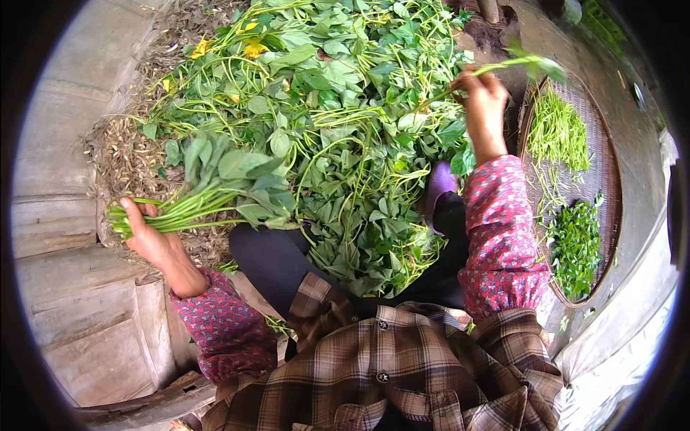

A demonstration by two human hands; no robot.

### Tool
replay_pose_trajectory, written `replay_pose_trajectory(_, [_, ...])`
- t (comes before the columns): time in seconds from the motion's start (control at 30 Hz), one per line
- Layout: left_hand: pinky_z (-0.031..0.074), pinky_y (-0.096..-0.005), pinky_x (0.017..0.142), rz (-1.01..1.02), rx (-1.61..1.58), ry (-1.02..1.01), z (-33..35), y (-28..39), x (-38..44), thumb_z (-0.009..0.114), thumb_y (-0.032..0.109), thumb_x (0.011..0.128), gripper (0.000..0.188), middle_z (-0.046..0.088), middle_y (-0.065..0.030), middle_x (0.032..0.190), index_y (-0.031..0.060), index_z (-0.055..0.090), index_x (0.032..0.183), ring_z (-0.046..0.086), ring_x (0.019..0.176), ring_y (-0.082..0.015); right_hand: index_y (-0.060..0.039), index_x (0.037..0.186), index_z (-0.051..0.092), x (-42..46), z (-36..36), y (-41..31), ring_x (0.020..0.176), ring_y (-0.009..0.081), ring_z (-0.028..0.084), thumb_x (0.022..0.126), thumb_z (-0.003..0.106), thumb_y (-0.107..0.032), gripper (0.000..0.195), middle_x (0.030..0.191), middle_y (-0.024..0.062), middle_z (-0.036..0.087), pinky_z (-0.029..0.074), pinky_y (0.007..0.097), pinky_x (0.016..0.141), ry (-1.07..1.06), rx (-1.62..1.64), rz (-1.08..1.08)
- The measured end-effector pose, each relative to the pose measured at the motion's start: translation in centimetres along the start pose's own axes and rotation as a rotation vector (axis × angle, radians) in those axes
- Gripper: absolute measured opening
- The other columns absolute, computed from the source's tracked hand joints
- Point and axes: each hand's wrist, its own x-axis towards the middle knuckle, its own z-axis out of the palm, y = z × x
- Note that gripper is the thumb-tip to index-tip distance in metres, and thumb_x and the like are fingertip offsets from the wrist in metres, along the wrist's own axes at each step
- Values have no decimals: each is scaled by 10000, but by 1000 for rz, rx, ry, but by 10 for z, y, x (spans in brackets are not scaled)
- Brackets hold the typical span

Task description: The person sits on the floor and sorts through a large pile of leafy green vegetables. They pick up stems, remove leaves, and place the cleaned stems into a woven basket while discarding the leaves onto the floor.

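A bunch of long-stemmed green leaves (pixel 232 183) is gripped by its stems in my left hand (pixel 153 231), over the left side of the floor. The leaves fan out to the right. Up at the right, my right hand (pixel 482 108) pinches a single green vine stem (pixel 501 65); its leafy tip is blurred and points right. A thinner part of the stem trails down-left towards the pile. Between and beyond my hands spreads a large pile of leafy vines (pixel 334 124), with some yellow leaves (pixel 254 48) at its far left.
A round woven tray (pixel 606 161) on the right holds a heap of cut green stems (pixel 558 129) and a heap of leaves (pixel 574 248). Dry pods or husks (pixel 129 151) border the pile beside a wooden panel wall (pixel 59 167). A purple shoe (pixel 441 186) stands amid the vines.
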Motion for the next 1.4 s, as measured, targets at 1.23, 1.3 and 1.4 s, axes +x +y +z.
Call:
replay_pose_trajectory(1.23, [381,-394,963,-738,-508,-1289,156,-79,-113,652,535,728,869,481,-145,1196,19,310,1337,442,1154,-261,3,833,602,-93,68,10,674,105,498,738,652,-119,162,711,10,559,382,285,591,-1276,-119,99])
replay_pose_trajectory(1.3, [362,-378,974,-784,-506,-1422,155,-94,-128,682,545,688,934,471,-184,1217,-2,302,1343,472,1121,-261,7,899,596,-89,68,20,758,148,518,704,658,-121,241,787,57,573,390,309,685,-1199,-183,13])
replay_pose_trajectory(1.4, [338,-374,989,-847,-266,-1383,154,-106,-134,633,345,791,595,520,-186,1177,-36,469,1217,468,1135,-276,13,999,587,-81,71,29,883,212,548,654,667,-123,379,902,129,593,400,343,825,-1078,-281,-117])
